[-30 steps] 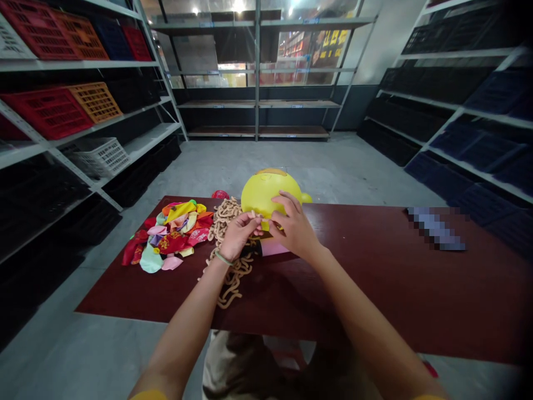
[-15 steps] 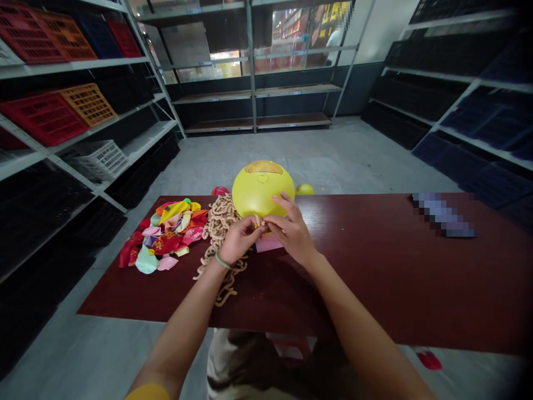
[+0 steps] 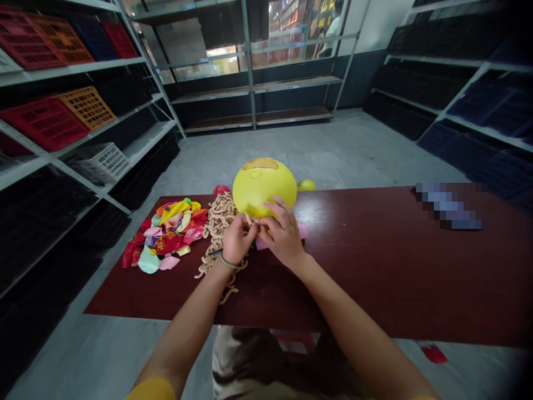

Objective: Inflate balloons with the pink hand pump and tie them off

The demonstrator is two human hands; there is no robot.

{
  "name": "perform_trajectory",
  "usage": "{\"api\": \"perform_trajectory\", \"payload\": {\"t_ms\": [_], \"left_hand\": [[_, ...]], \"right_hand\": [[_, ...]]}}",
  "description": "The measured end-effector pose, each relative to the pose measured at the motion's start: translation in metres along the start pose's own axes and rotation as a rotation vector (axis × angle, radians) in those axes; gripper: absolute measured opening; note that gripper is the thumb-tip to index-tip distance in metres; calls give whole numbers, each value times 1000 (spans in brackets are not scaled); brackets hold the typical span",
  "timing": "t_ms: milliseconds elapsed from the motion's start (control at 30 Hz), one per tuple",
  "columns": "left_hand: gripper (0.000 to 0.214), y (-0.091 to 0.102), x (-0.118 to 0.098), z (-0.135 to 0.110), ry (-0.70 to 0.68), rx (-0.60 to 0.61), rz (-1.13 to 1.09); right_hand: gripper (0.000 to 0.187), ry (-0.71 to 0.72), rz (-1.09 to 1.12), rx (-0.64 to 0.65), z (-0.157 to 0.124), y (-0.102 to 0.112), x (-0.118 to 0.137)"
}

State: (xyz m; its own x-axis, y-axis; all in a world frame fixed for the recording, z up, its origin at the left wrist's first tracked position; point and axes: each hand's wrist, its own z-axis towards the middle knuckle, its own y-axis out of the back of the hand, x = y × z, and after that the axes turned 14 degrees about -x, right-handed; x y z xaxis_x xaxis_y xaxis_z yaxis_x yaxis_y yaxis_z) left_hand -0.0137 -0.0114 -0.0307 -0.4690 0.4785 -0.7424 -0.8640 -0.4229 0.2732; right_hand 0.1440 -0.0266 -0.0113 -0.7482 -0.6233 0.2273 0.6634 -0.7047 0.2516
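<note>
A blown-up yellow balloon (image 3: 266, 186) with a printed orange shape and a heart outline stands over the table's far edge, its neck toward me. My left hand (image 3: 239, 239) is closed in a pinch at the neck. From the right, my right hand (image 3: 285, 236) pinches the same spot with thumb and forefinger, its other fingers resting near the balloon's underside. A small pale piece shows between the fingertips, too small to name. Left of my hands lies a heap of beige curly cords (image 3: 220, 214). Below the balloon, a pink item (image 3: 262, 244) is partly hidden.
Several limp coloured balloons (image 3: 169, 233) are piled on the left of the dark red table (image 3: 375, 266). A blurred-out object (image 3: 452, 205) lies at the right. Red (image 3: 222, 189) and yellow-green balloons (image 3: 307, 185) show beyond the far edge. Shelves with crates (image 3: 45, 122) surround the room.
Both hands have shifted slightly left, still pinching at the neck. The balloon has tilted a little, and more pink shows right of my right hand.
</note>
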Motion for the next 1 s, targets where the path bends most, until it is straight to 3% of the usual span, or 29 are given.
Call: {"api": "perform_trajectory", "payload": {"t_ms": [133,300,467,1000], "left_hand": [[10,1,4,2,-77,15,-49],[5,3,4,5,-176,21,-62],[3,6,-2,9,-329,4,12],[4,8,4,12,-339,43,-36]], "right_hand": [[10,-23,2,46,2,6,-2],[14,-187,67,27,8,10,-8],[18,-212,69,83,8,10,-8],[10,-194,160,126,9,13,-12]]}}
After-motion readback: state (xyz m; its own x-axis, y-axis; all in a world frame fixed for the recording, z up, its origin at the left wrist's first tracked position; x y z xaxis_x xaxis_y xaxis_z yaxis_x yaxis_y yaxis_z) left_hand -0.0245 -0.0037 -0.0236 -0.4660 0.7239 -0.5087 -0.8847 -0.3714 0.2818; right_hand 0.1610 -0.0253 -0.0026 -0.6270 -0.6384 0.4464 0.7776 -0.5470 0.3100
